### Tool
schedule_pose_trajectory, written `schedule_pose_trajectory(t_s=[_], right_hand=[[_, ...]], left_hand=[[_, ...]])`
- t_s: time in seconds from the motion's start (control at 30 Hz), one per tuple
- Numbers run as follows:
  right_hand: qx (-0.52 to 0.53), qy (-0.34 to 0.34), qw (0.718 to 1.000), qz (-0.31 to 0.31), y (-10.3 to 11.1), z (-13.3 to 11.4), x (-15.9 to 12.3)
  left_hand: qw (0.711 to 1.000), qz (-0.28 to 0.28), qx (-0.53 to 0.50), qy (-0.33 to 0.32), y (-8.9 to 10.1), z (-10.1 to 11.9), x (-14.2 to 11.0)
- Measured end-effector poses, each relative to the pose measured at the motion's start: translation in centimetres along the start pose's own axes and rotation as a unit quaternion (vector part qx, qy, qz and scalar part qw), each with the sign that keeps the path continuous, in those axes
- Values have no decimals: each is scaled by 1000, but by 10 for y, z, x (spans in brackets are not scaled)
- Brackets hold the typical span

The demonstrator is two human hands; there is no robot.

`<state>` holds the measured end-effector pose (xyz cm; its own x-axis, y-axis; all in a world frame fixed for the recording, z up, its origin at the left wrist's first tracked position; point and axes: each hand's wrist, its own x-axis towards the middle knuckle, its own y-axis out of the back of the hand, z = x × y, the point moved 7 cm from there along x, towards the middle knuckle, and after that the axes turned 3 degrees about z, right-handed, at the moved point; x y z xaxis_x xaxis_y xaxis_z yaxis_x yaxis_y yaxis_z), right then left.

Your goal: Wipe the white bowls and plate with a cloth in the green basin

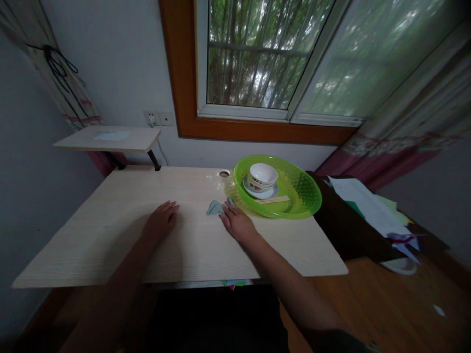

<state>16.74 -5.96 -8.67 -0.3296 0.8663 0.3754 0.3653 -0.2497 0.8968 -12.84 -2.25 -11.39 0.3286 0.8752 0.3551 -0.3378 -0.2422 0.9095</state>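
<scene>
My right hand is on a small grey-green cloth on the pale wooden table. Part of the cloth spreads out left of the fingers, and a bit of it pokes up by the fingertips. Resting on the tabletop to the left, my left hand holds nothing, its fingers stretched out. Just beyond my right hand stands a large green plastic basin. In it are stacked white bowls on a plate, with several light wooden chopsticks lying in front.
A small raised shelf on black legs stands at the table's back left, with a paper on it. Behind the basin is a round cable hole. A dark cabinet with papers adjoins on the right. The window wall bounds the back.
</scene>
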Motion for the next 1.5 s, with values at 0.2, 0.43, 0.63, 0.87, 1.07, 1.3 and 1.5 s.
schedule_pose_trajectory(t_s=[0.2, 0.43, 0.63, 0.87, 1.07, 1.3, 1.5], right_hand=[[-16, -47, 999, 21, 28, 26, -49], [17, -28, 999, 11, 43, 22, -79], [-16, -46, 999, -4, 21, 29, -43], [-47, -63, 997, -29, -9, 20, 23], [8, 77, 995, -69, -22, -9, 35], [150, 179, 967, -104, -6, -12, 6], [293, 68, 953, -28, 23, 21, -6]], left_hand=[[1000, -2, 4, -1, 2, 2, 0], [1000, -4, 9, 3, 3, 3, 0], [1000, 0, 8, 6, -1, 0, -1], [1000, 1, 11, 2, 1, 3, -2], [1000, 0, -4, 13, 1, 1, -2], [998, -43, -50, -11, 0, 12, 3], [980, -101, -132, -111, -13, 56, 25]])
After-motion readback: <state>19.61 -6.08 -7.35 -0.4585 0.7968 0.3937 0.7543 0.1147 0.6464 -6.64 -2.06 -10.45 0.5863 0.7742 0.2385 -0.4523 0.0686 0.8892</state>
